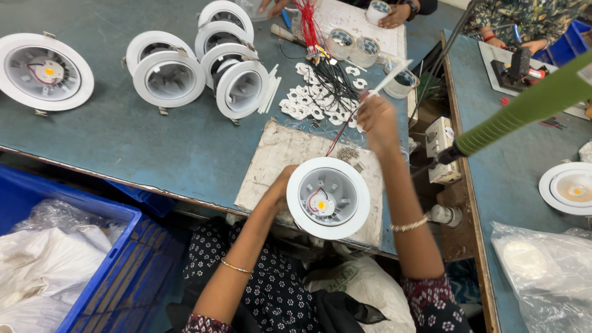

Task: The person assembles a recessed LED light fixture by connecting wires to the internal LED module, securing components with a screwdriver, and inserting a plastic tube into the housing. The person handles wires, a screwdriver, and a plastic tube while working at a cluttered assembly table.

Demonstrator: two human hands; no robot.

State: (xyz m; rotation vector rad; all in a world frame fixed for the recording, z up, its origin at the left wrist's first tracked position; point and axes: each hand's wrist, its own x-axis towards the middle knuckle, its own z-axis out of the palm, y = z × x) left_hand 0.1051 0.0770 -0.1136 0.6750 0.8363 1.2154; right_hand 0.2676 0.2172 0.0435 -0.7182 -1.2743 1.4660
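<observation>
The left hand (282,185) grips the rim of a round white downlight (328,197), a smooth plastic ring with a ribbed metal cup inside, a yellow chip at its centre and a red and a black wire curling over it. The hand's fingers are mostly hidden behind the rim, so how they lie cannot be told. The downlight sits tilted above a worn, stained board (277,157) near the table's front edge. The right hand (376,117) is raised over the far end of the board, fingers pressed together around a thin white stick (390,75) that slants up to the right.

Beyond it lies a heap of small white clips (305,105) with a bundle of red and black wires (320,58). A cluster of finished downlights (203,71) stands on the scuffed blue-green table (123,142), one more (44,72) at far left. A blue crate (117,271) holds crumpled plastic bags. A green foam-covered handle (524,108) crosses from the right. Other people's hands (394,15) work at the far edge.
</observation>
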